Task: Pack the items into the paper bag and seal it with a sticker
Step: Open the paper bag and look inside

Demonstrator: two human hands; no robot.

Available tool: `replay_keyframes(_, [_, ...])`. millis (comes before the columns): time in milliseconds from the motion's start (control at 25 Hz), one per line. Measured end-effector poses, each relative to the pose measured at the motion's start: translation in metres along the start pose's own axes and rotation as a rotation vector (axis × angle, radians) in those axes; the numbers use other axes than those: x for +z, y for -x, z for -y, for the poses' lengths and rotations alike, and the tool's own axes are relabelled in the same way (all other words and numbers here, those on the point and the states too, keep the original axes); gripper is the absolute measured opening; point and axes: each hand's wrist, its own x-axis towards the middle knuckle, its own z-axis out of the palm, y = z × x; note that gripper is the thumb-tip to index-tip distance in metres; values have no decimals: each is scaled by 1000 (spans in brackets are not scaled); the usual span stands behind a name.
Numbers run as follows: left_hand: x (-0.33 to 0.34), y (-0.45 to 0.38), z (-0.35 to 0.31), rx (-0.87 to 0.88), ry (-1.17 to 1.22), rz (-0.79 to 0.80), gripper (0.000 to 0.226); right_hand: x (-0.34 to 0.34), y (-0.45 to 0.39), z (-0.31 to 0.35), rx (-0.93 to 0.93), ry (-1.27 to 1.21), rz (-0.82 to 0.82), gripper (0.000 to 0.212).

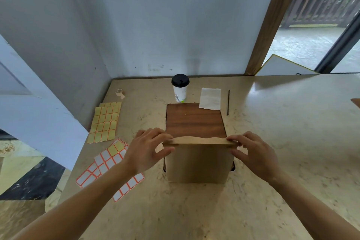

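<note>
Pale blue walls stood behind a marbled beige worktop [272, 122], and a doorway showed a yard outside. Near the middle of the worktop stood the brown paper bag [198, 161], upright on a wooden tray [194, 122].

The left hand [148, 150] pinched the bag's top edge at one corner, and the right hand [253, 152] pinched it at the other. The top looked pressed flat and closed, with a wavy edge.

Nothing could be seen inside the bag, because the top was shut. It may well have been empty. Behind the bag stood a paper cup with a black lid [180, 87], and beside the cup lay a white napkin [210, 98] and a thin dark straw [228, 102]. These looked like the items to pack, and they were not in the bag yet. The cup's lid was on, so what it held was hidden.

Left of the bag lay the yellow sticker sheets [105, 122] and the white sticker sheets [109, 163], and farther back a small tape roll [119, 92].

If the bag got sealed now, the items might be left out. The paper top could tear if pulled hard. The cup could tip when it went in.
</note>
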Motion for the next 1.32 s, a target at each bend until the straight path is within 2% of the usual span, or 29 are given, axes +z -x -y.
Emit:
replay_keyframes(80, [-3,-10,-4,-65,106,68,44,-5,-8,6,59,45,62,53])
replay_keyframes(160, [-4,-23,-6,-166,194,223,55,-10,-20,16,85,46,178,61])
replay_keyframes(280, [-1,-40,-7,-243,304,466,59,-12,-39,27,8,-16,379,59])
replay_keyframes(400, [0,-45,-9,-241,412,493,48,-8,-48,27,-24,-52,440,52])
replay_keyframes(680, [-9,-40,-16,-224,453,377,54,-9,-39,27,-42,-164,330,47])
replay_keyframes(880, [-8,-32,-18,-123,455,233,49,-15,-28,27,-79,-206,234,44])
replay_keyframes(1120, [-13,-25,-25,202,121,-26,22,-16,-11,27,-382,109,-154,22])
replay_keyframes(1240, [-16,-26,-32,394,-45,-17,6,-14,-1,32,-465,256,-224,15])
replay_keyframes(1320, [-20,-26,-36,461,-130,48,9,-14,4,35,-461,340,-215,15])
